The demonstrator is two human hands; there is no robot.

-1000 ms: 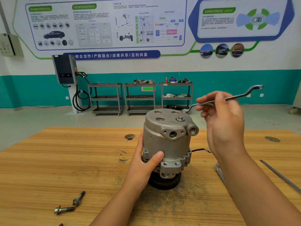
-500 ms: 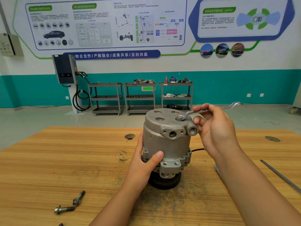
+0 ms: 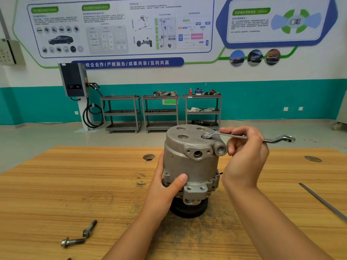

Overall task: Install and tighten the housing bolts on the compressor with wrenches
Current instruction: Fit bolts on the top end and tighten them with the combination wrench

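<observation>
The compressor [image 3: 191,166] stood upright on its pulley on the wooden table [image 3: 75,184], between the two hands. The left hand [image 3: 165,186] gripped the lower housing, thumb across the front and fingers wrapped out of sight behind. The right hand [image 3: 244,152] pinched the shank of an offset ring wrench [image 3: 234,135] between thumb and curled fingers.

The wrench's ring sat over a bolt head [image 3: 206,135] on the top face, just left of the right fingertips. Its long axis ran nearly level from the bolt rightward through the grip, with the free end [image 3: 287,138] past the knuckles. The right hand was plainly the nearer one to the bolt.

Any turn would likely sweep the handle around that bolt. Open air lay right of and beyond the hand. The threaded port boss [image 3: 220,149] stood just under the fingers, so a pull toward the body probably had little room.

Two loose bolts [image 3: 90,228] [image 3: 72,242] lay well left of the left forearm.
</observation>
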